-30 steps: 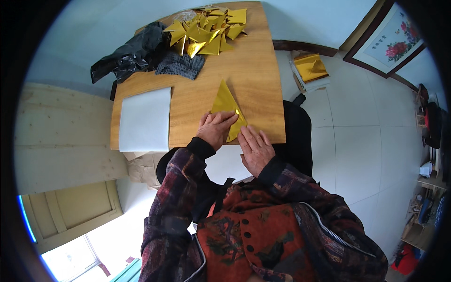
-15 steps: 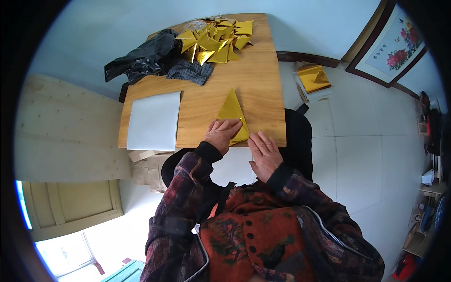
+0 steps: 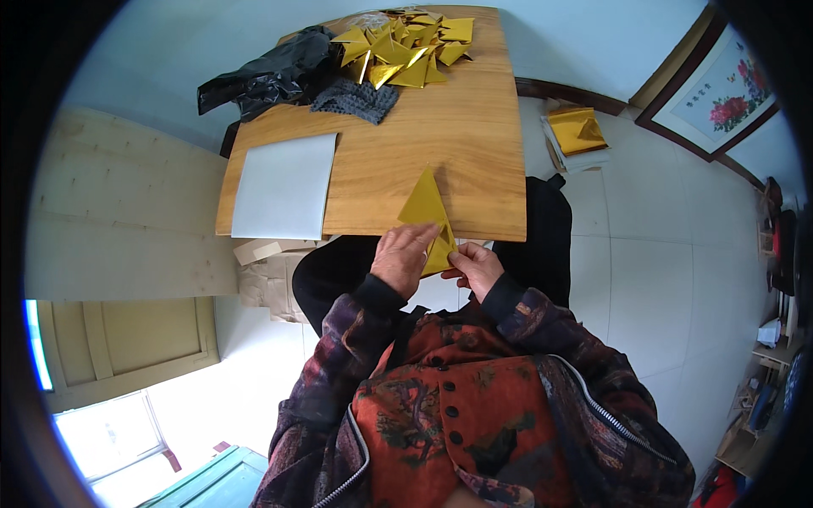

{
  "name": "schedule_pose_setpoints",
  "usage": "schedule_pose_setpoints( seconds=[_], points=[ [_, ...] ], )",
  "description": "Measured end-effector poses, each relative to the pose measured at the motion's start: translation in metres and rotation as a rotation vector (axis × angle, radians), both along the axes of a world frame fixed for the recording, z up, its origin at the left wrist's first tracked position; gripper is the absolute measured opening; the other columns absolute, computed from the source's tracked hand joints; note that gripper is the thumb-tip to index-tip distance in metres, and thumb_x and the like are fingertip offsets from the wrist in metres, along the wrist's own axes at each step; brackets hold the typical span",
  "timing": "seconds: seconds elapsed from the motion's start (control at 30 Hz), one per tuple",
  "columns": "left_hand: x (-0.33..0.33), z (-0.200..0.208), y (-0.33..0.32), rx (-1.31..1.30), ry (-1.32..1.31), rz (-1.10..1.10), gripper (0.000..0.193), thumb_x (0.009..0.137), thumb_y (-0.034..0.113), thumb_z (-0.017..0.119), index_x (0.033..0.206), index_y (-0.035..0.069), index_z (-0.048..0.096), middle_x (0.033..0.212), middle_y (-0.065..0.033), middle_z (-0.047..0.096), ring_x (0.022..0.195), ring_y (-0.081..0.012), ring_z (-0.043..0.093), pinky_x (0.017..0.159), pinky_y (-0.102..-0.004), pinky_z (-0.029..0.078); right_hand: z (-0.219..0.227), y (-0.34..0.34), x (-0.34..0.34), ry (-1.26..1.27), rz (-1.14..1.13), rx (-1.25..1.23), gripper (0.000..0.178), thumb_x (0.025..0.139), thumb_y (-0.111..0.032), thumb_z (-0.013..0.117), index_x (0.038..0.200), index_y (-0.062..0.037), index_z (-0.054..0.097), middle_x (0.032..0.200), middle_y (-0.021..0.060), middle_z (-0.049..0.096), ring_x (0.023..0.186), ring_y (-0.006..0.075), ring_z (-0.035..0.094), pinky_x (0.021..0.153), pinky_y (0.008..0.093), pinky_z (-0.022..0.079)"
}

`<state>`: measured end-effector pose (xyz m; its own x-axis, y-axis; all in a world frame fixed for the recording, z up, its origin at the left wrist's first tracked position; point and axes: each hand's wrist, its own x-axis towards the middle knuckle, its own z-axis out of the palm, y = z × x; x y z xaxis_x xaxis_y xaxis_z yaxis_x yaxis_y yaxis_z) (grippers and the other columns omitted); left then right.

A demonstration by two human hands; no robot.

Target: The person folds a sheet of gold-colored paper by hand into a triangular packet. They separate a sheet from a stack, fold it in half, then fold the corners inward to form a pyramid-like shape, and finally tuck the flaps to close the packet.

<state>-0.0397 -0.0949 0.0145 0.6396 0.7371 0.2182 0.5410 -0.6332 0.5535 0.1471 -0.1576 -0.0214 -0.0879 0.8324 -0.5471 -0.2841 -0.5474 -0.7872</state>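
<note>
A folded gold foil sheet (image 3: 423,198), pointed at its far end, overhangs the table's near edge. My left hand (image 3: 405,256) lies along its left side, straight fingers across the top face and the thumb hidden. At the lower right corner, my right hand (image 3: 476,269) pinches the foil between thumb and curled fingers. A crease or small flap shows near the left fingertips. The far point casts a shadow on the wooden table (image 3: 474,157).
Folded gold foil pieces (image 3: 398,52) are heaped at the table's far end. Beside them lie a black plastic bag (image 3: 275,74) and a dark grey knitted cloth (image 3: 356,100). A silvery-white sheet stack (image 3: 285,188) rests at left. More gold foil (image 3: 577,131) sits on the floor at right.
The gold foil sheet has come past the table edge toward me. My right hand has gone from spread fingers beside the foil to pinching its corner. The whole view has shifted slightly.
</note>
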Motion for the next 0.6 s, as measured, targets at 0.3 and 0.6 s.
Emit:
schedule_pose_setpoints(
  seconds=[0.3, 0.6],
  points=[
    [-0.03, -0.004, -0.012, -0.953, -0.888, 0.01, 0.049, 0.089, 0.012, 0.06, 0.135, 0.002, 0.047, 0.129, -0.0095, 0.057, 0.12, -0.022, 0.052, 0.097, -0.0348, 0.039, 0.035, -0.001, 0.007, -0.099, 0.111, 0.433, 0.019, 0.1, -0.018, 0.055, 0.104, -0.0008, 0.06, 0.083, 0.0008, 0.063, 0.069, 0.0076, 0.061, 0.061, 0.0227, 0.046],
    [-0.008, 0.006, -0.017, -1.358, -1.432, -0.11, 0.061, 0.082, 0.003, 0.065, 0.138, 0.002, 0.042, 0.123, -0.0158, 0.059, 0.116, -0.0322, 0.057, 0.098, -0.0476, 0.048, 0.068, -0.005, -0.008, -0.052, 0.18, 0.576, 0.025, 0.1, -0.023, 0.055, 0.108, 0.0003, 0.06, 0.083, 0.002, 0.062, 0.067, 0.0082, 0.06, 0.06, 0.0213, 0.044]
  ],
)
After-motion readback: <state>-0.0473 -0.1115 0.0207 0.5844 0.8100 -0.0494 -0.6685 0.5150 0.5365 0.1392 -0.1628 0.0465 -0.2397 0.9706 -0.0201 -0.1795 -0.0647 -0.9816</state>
